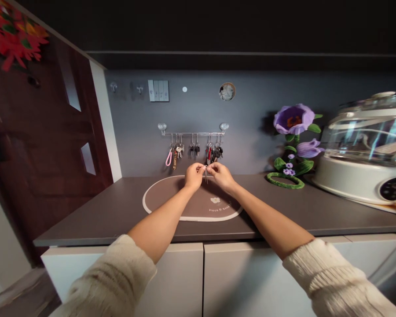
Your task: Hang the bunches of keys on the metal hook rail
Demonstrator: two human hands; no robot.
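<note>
Both my arms reach forward over a brown countertop. My left hand and my right hand meet above an oval brown mat, fingers pinched together on a small metal key that hangs down between them. Just behind the hands, a metal hook rail on the grey wall carries several bunches of keys, one with a pink loop.
A purple fabric flower with a green coiled base stands to the right. A white appliance with a clear lid fills the far right. A dark wooden door is at left. White cabinet fronts lie below the counter.
</note>
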